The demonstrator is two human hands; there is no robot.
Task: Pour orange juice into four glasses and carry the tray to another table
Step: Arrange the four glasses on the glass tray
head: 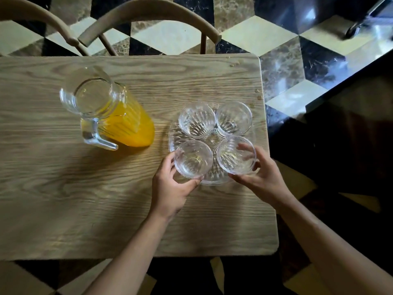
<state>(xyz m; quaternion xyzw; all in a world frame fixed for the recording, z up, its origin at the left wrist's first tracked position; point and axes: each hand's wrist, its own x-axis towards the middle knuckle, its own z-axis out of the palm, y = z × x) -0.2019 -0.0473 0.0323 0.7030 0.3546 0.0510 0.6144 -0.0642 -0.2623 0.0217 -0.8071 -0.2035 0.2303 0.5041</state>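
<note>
A clear ribbed glass tray (173, 137) lies near the right end of the wooden table (63, 188). Several empty clear glasses stand on it. My left hand (170, 188) wraps around the near-left glass (193, 159). My right hand (261, 175) wraps around the near-right glass (236, 155). The far-left glass (196, 119) and the far-right glass (234, 118) stand untouched behind them. A glass pitcher (106, 111) holding orange juice stands to the left of the tray, its handle pointing toward me.
Two wooden chair backs (148, 11) stand at the table's far edge. A few small drops lie on the table near its right edge (258, 96). Checkered marble floor surrounds the table, with a dark surface (350, 124) to the right.
</note>
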